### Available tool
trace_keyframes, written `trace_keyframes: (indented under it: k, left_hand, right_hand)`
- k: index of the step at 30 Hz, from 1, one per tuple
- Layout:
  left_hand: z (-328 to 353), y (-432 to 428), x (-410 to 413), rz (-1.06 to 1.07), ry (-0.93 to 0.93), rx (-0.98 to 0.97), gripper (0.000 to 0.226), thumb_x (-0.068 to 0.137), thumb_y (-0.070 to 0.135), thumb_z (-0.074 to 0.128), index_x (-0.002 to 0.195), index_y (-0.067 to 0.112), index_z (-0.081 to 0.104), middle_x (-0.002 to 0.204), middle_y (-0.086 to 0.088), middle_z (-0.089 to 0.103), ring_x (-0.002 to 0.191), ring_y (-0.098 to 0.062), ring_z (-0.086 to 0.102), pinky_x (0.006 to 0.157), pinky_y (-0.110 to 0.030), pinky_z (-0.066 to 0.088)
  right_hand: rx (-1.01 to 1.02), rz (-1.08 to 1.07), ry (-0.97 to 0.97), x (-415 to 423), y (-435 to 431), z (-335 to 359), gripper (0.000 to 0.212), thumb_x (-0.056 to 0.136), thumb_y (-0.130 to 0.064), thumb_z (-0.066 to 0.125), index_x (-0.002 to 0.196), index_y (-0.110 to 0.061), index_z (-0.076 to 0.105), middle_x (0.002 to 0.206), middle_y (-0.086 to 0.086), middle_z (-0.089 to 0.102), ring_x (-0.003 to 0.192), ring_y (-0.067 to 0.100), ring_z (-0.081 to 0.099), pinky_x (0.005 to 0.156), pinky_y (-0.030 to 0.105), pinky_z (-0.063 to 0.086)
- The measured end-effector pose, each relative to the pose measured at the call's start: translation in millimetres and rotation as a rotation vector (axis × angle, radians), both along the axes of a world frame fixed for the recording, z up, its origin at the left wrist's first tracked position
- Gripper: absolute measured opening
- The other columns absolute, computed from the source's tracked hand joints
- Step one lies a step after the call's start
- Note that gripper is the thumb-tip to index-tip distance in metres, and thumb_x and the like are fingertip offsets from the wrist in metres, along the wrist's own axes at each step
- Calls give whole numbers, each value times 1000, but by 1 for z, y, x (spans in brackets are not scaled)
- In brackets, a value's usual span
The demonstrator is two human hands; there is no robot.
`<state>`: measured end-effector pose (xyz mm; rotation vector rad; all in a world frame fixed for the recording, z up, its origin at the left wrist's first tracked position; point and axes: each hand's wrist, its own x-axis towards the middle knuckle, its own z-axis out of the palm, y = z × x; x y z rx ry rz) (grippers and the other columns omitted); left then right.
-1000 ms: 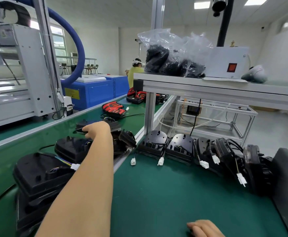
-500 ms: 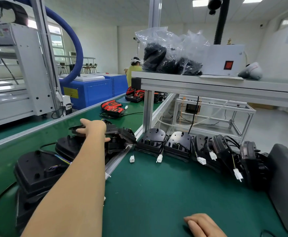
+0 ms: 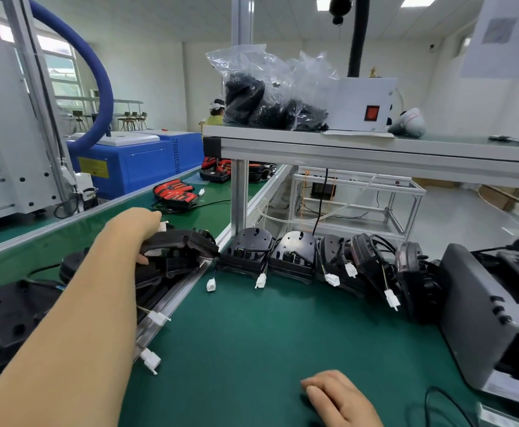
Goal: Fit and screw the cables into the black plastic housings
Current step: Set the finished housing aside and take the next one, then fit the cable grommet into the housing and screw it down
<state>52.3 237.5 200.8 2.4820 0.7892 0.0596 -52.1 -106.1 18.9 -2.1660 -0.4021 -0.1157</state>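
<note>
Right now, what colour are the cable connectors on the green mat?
The cable connectors are white; head view.

No lettering is legible on this assembly line. A yellow label (image 3: 93, 167) on the front of the blue machine cabinet (image 3: 141, 171) is too small to read. The print on a white sheet (image 3: 498, 35) posted at upper right is blurred.

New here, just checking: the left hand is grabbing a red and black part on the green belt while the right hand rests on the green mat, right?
Not quite. The head view shows the left hand holding a black plastic housing; the red and black part lies untouched farther along the green belt. The right hand does rest on the green mat.
</note>
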Motion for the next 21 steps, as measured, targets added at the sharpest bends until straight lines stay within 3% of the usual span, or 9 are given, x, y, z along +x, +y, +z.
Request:
trace_keyframes:
  k: [4,7,9,10,12,15,17,19,21]
  left_hand:
    - [15,-3,1,13,16,214,46,101,30,34,135,0,44,141,-21,42,119,-37,50,98,-44,44]
    - [24,-12,7,13,-41,291,54,97,48,34,129,6,50,135,-16,50,115,-35,51,100,-45,42]
    - [26,-33,13,-110,-80,370,52,96,50,33,126,12,54,132,-12,52,114,-31,51,98,-42,42]
    - [23,-49,16,-190,-120,392,49,96,50,33,122,15,58,128,-9,55,111,-29,52,94,-40,44]
    - [12,-92,19,-354,-209,365,41,95,48,36,102,19,64,108,-5,63,95,-24,57,82,-35,46]
    - [-16,-167,29,-583,-251,230,37,94,43,42,76,16,60,77,-1,62,72,-18,56,62,-27,43]
    - [-32,-219,39,-695,-230,114,38,93,40,45,70,12,57,70,-3,59,66,-20,55,61,-28,43]
    - [-44,-269,51,-772,-234,-25,37,93,38,48,72,9,59,70,-6,59,67,-23,56,64,-29,45]
    - [-51,-315,62,-810,-266,-142,38,93,38,49,73,7,59,67,-7,55,66,-25,54,66,-31,46]
  right_hand:
    - [-18,4,19,0,0,1,35,86,-24,67,75,-57,62,102,-27,57,96,-4,58,84,10,42]
    - [-37,27,37,0,-2,3,20,87,-28,65,82,-47,66,97,-19,59,96,-7,55,84,7,40]
    - [-75,46,82,2,-9,6,10,88,-37,62,97,-40,62,106,-22,53,99,-10,52,88,5,37]
    - [-129,44,75,4,-15,6,17,89,-42,59,105,-39,60,109,-25,50,99,-12,51,90,4,35]
    - [-243,4,45,9,-26,10,31,90,-50,51,119,-40,54,118,-29,44,106,-15,45,94,6,33]
    - [-404,-72,-89,20,-39,7,35,93,-51,44,126,-42,48,131,-24,39,124,-2,36,98,14,28]
    - [-489,-21,-113,23,-39,4,34,87,-51,54,119,-40,57,128,-20,47,121,0,40,96,11,30]
    - [-565,-6,-221,24,-40,4,39,54,-58,81,89,-42,71,100,-22,63,97,-3,51,73,5,44]
    - [-526,-43,-300,22,-37,-3,43,30,-58,86,69,-44,71,78,-25,63,81,-6,43,54,6,45]
